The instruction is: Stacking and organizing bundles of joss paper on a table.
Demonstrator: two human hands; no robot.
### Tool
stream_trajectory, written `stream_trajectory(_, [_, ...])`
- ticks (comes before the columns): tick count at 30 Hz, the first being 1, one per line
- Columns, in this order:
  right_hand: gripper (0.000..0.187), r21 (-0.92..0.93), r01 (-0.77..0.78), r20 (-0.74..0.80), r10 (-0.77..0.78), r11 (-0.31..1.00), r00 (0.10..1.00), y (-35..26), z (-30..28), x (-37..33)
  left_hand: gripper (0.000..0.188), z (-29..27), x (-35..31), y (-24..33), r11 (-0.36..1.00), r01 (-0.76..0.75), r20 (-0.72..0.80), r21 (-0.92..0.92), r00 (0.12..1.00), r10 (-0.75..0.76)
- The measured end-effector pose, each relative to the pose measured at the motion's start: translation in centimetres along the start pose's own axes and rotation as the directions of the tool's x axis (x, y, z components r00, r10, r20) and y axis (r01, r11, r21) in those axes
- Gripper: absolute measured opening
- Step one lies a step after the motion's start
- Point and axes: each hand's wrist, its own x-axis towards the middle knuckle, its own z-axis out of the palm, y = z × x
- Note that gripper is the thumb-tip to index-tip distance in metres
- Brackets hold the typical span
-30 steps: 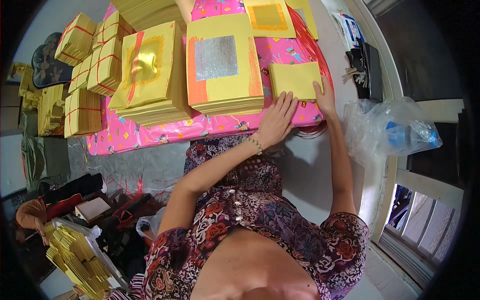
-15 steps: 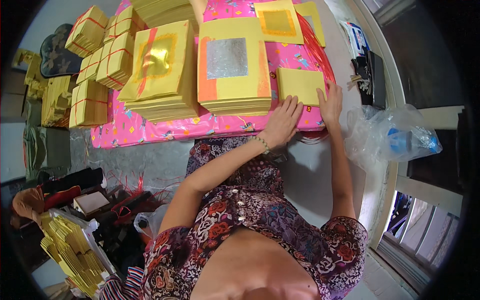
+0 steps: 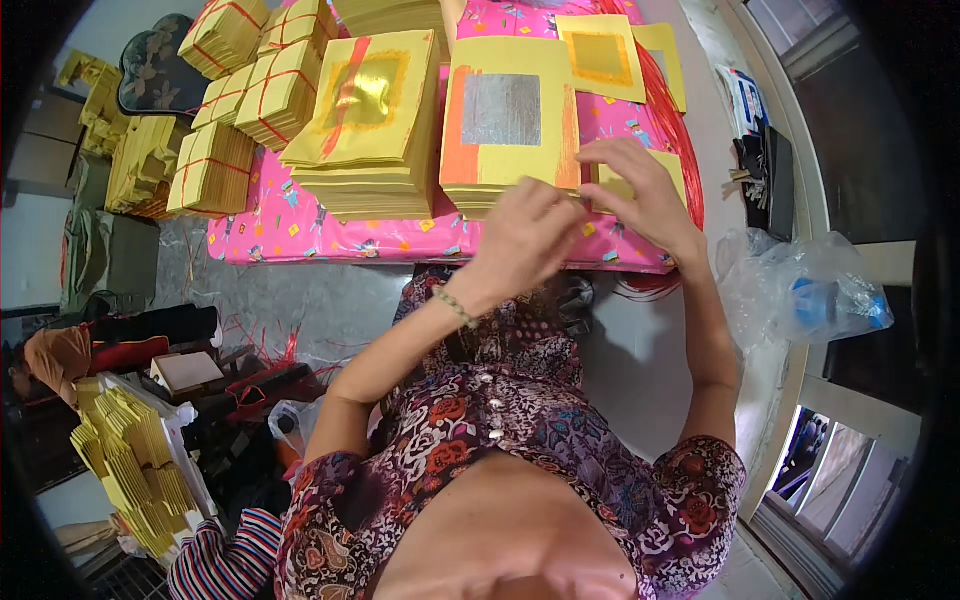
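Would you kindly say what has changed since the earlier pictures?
The left hand has left the near edge of the small rectangular yellow paper; the right hand, its right edge. Both moved leftward, toward the silver-squared yellow paper stack. Paper and stack look unmoved.

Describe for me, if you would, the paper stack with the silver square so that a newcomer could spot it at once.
Start at the pink table cover. Near its front edge, just beyond the left hand, stands a thick stack of yellow paper. Its silver square, flanked by orange bands, sets it apart from the stack to its left, which shows a gold patch.
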Motion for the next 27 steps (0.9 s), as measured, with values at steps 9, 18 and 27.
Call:
stream_trajectory(9, [0.020, -0.087, 0.058, 0.062, -0.053, 0.995, 0.997, 0.9, 1.1, 0.5, 0.034, -2.0, -0.6, -5.1, 0.971, 0.210, -0.032, 0.112, 0.978, -0.208])
stream_trajectory(18, [0.015, 0.094, -0.096, 0.082, 0.088, 0.991, 0.993, 1.2, 1.3, 1.2, 0.018, -1.9, -0.8, -6.0, 0.977, 0.180, -0.060, 0.118, 0.983, -0.174])
stream_trajectory(27, [0.015, 0.191, -0.198, 0.071, 0.188, 0.961, 0.980, 1.5, 1.6, 1.1, 0.014, -1.7, -0.7, -5.8, 0.969, 0.222, -0.058, 0.107, 0.974, -0.217])
